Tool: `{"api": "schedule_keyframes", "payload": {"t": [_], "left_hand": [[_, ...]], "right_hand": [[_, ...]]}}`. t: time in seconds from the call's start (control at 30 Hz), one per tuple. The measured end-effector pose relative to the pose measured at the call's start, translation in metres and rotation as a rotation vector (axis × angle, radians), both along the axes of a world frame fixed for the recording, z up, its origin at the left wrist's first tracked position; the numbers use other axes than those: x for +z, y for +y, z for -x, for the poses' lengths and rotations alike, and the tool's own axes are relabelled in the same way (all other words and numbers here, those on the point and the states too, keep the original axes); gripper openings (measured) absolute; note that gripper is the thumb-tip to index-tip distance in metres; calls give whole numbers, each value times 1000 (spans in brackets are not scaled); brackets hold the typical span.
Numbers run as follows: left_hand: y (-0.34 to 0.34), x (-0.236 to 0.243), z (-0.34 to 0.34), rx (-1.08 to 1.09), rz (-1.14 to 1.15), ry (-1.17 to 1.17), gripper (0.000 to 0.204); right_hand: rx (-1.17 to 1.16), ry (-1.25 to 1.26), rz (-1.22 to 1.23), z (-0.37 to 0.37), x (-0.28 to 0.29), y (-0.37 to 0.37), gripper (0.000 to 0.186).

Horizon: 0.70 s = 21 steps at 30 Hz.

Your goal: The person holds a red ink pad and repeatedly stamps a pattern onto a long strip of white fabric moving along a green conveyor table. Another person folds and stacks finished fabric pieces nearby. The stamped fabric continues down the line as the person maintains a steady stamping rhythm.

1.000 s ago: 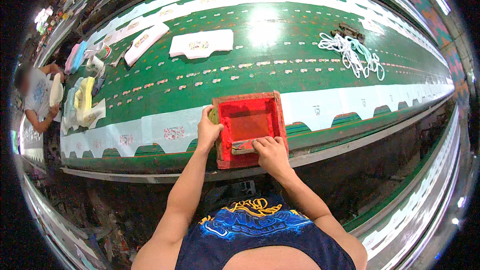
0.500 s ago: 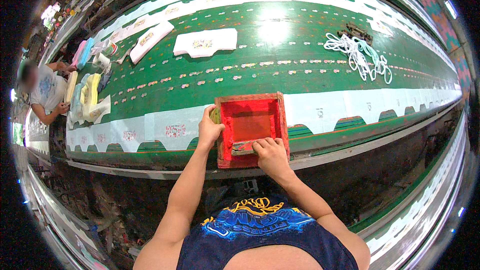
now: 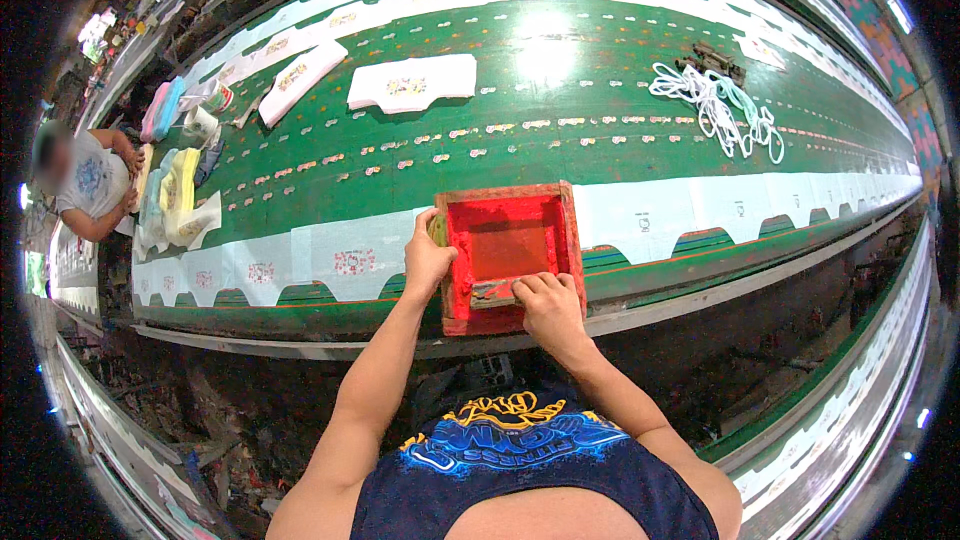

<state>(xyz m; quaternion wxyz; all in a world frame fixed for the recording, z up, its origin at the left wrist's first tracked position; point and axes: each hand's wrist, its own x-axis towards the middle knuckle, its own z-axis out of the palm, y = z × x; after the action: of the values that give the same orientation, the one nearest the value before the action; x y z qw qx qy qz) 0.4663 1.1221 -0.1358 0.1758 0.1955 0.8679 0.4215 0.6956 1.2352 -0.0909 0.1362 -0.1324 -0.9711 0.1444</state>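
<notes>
My left hand point(image 3: 431, 258) is closed on the left edge of a wooden printing frame point(image 3: 505, 192) with red ink inside. My right hand point(image 3: 555, 312) grips a squeegee point(image 3: 492, 292) lying across the lower part of the inked screen. The frame rests at the near edge of a long green table point(image 3: 560, 145), over a row of pale blue cut fabric pieces point(image 3: 645, 200). To its left, several of these pieces point(image 3: 260, 275) carry red prints.
Folded white printed pieces point(image 3: 410, 85), coiled white cords point(image 3: 700, 105) and stacked yellow and blue fabric point(image 3: 180, 190) lie on the table. A co-worker point(image 3: 90, 185) handles fabric at the far left. A gray rail point(image 3: 660, 312) runs along the near edge.
The view has shifted slightly, with the frame and my hands staying in much the same place on the row. The co-worker's arms and hands have moved at the fabric stacks.
</notes>
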Motion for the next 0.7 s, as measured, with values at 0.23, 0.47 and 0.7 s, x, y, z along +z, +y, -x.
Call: {"api": "schedule_keyframes", "payload": {"t": [0.23,0.47,0.7], "left_hand": [[-1,-5,1,2,6,-40,81],[-3,-5,3,-17,17,-83,82],[-2,-3,2,-37,66,-62,79]], "right_hand": [[36,-11,12,-17,11,-12,28],[25,122,-128,13,-17,5,30],[-8,109,-132,80,-10,56,23]]}}
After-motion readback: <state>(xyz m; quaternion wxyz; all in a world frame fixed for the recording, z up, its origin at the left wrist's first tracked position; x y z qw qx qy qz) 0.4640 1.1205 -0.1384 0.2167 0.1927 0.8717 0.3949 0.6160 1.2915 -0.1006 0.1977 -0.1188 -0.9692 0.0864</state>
